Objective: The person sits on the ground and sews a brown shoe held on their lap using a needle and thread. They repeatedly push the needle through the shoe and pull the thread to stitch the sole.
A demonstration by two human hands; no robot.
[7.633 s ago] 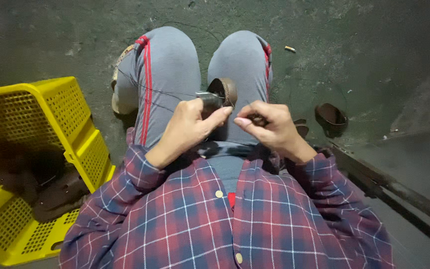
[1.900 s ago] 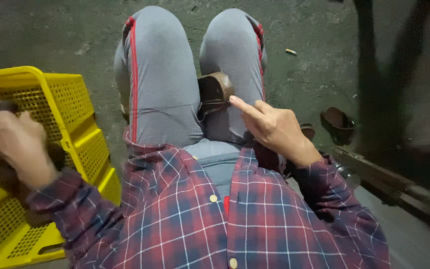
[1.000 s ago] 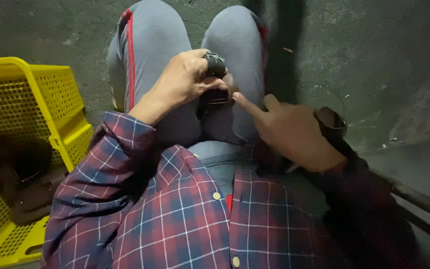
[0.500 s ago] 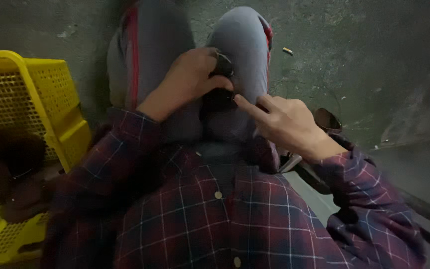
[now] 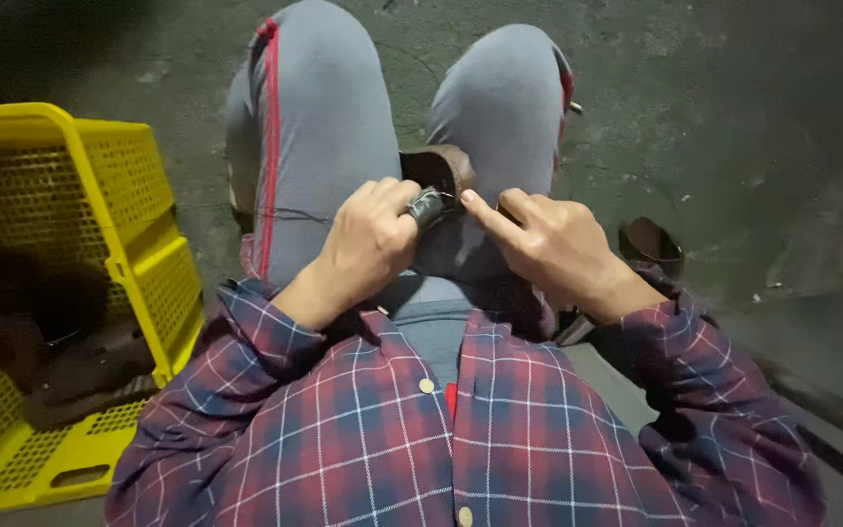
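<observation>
- Since about two seconds back, my left hand (image 5: 368, 244) has come across from the yellow crate (image 5: 119, 210) to my lap, and it's now curled around a small dark part (image 5: 428, 206), pinched between thumb and fingers.
- That little part sits right over the gap between my knees, just in front of a brown rounded piece (image 5: 438, 168) wedged between my thighs.
- My right hand (image 5: 548, 249) is loosely curled, index finger stretched out so the tip touches the small part; can't tell if it's gripping anything underneath.
- A thin dark wire (image 5: 290, 213) runs across my left thigh toward the left hand.
- Off to my right, another brown cup-shaped piece (image 5: 652, 244) sits on the concrete floor (image 5: 734, 117).
- The crate is on my left with dark stuff piled inside.
</observation>
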